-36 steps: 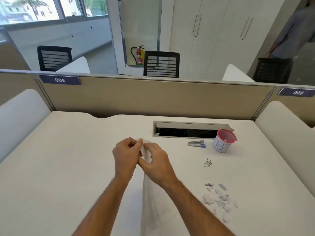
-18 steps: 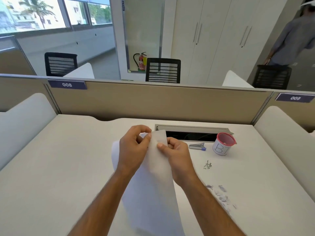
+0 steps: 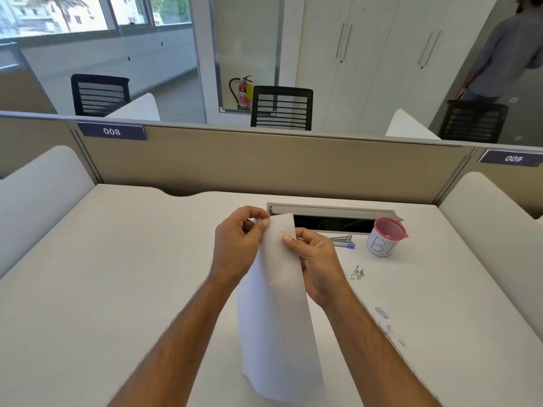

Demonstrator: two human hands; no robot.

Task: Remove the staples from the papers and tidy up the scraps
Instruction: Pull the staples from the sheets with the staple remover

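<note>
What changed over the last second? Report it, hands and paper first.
The left hand and right hand lifted the paper from a bunched grip so it now hangs open, pinched at its top edge. The staple remover, cup, loose staples and scraps stayed put.

Paper sheet [image 3: 279, 304] in both hands' pinch above desk [image 3: 117, 274]

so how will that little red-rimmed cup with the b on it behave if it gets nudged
The cup looks small and light, so a nudge would likely slide it on the smooth desk. It stands upright and seems about as tall as wide, so a high push might tip it, and then it could roll.
</note>
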